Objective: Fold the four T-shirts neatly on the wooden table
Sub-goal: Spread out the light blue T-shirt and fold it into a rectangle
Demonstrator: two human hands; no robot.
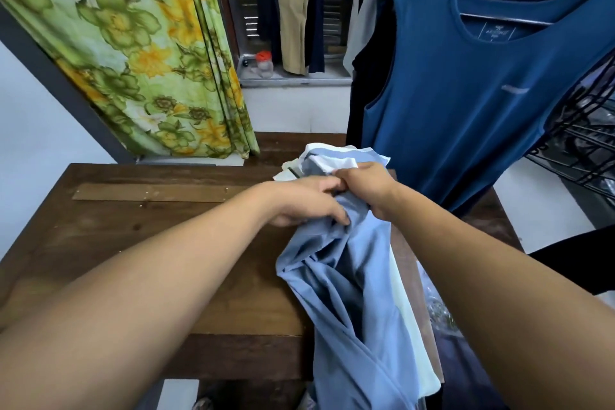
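A light blue T-shirt (346, 280) lies bunched on the right part of the wooden table (139, 243) and hangs over its front edge. My left hand (306, 203) grips its gathered cloth from the left. My right hand (366, 190) grips the same bunch from the right, touching the left hand. Under the blue shirt lie a pale cream shirt (409, 319), a brownish one (416, 283) and a dark navy one (462, 373), only their edges showing. White and pale fabric (332, 160) pokes out beyond my hands.
A dark blue sleeveless shirt (466, 93) hangs on a rack at the right, close over the table's far right corner. A green floral curtain (133, 43) hangs at the back left. A jar with a red lid (264, 65) stands on the window sill.
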